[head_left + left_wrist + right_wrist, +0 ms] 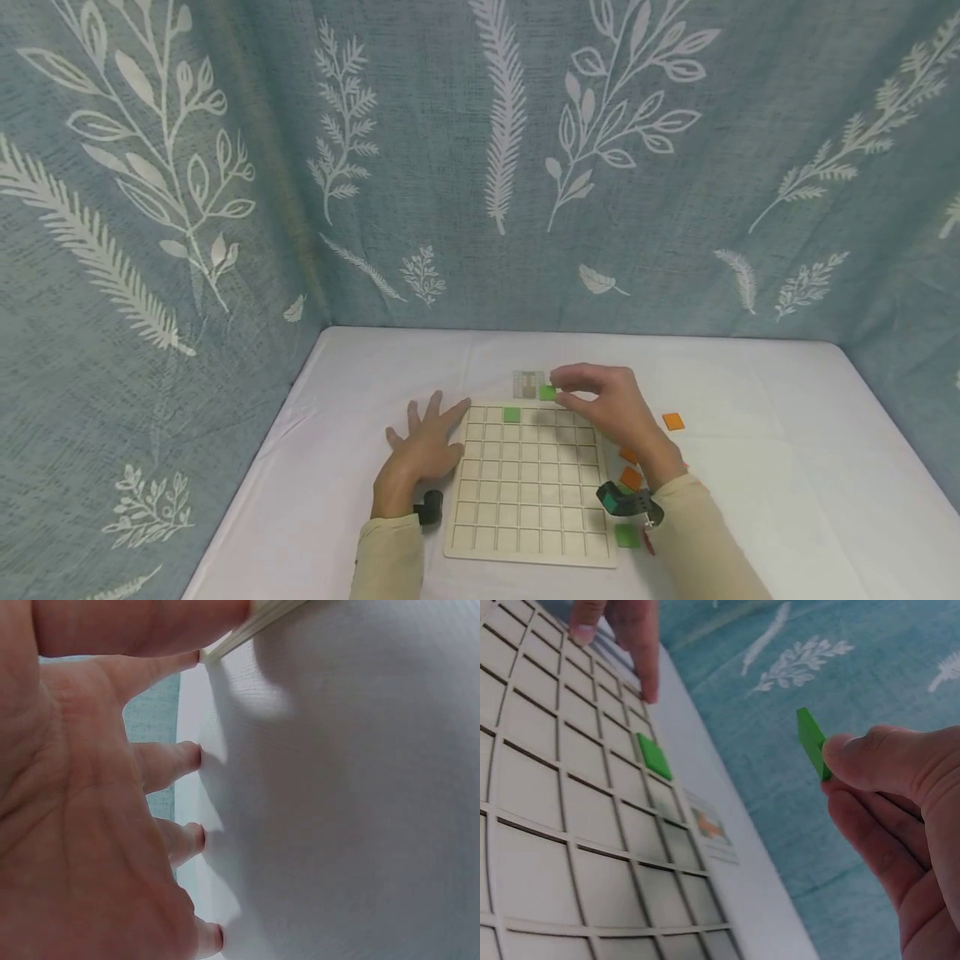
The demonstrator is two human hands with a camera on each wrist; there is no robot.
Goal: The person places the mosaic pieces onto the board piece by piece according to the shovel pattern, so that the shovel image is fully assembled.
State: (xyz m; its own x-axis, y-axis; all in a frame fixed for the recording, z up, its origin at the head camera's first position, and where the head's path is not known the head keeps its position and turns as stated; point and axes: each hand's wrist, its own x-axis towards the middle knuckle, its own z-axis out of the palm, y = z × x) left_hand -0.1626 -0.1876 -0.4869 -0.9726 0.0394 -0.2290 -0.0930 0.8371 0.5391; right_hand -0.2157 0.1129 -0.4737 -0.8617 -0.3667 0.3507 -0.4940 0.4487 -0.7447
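A pale wooden grid board [528, 483] lies on the table. One green square tile [512, 414] sits in a cell of its far row, also seen in the right wrist view [654, 756]. Between thumb and fingers my right hand [611, 404] pinches another green tile [811, 744], raised above the far edge of the board. My left hand [426, 450] has its fingers spread, touching the board's left edge with thumb and index finger; in the left wrist view the other fingertips [191, 756] rest on the white cloth.
A small printed card [528, 385] lies just beyond the board. Right of the board are loose orange tiles [673, 422], a green tile [627, 536] and a red piece [648, 540], partly hidden by the right arm. A patterned blue curtain [450, 167] hangs behind the table.
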